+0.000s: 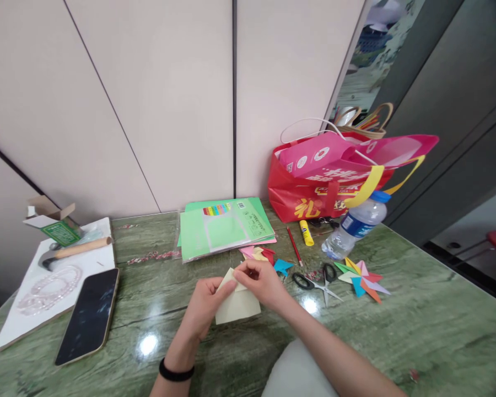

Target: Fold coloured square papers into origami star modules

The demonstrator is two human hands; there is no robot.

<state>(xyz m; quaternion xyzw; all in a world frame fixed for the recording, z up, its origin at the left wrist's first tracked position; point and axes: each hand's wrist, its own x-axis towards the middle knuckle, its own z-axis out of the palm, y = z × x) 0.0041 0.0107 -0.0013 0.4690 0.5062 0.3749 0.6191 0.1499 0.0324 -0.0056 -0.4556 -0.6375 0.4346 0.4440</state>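
A pale yellow sheet of paper (238,306) is held up above the table between my two hands, its top edge folded to a point. My left hand (210,302) pinches its left side, thumb across the front. At the upper right edge, my right hand (259,280) grips the paper with thumb and fingertips. Just behind my hands lie folded pink, yellow and red paper pieces (258,254) and a blue folded piece (282,267). Black-handled scissors (324,285) rest open to the right, beside a multicoloured folded paper star (362,279).
Behind are a green paper pack (225,227), red pencil (294,246), yellow glue stick (306,234), water bottle (355,227) and red bag (291,193). At left, a phone (88,316) lies near a white board (14,329) with a hammer (80,249), beads (49,289) and green box (60,232).
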